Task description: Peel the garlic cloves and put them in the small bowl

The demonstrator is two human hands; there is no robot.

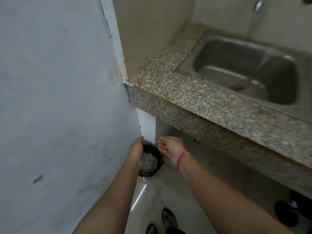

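Garlic-like pale bits [149, 161], too blurred to name for sure, are lying in the black bin [152, 173] on the floor [152, 200] below the tabletop [185, 98]. The left hand [135, 154] is hovering at the bin's rim, its grip hidden. The right hand [170, 146] is hanging wide, fingers loose, just above the bin.

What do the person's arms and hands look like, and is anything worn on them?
The left forearm and right forearm are both bare to the frame edge: no sleeves, gloves or watch show. A thin red cord bracelet circles the right one at the wrist; the left carries nothing visible.
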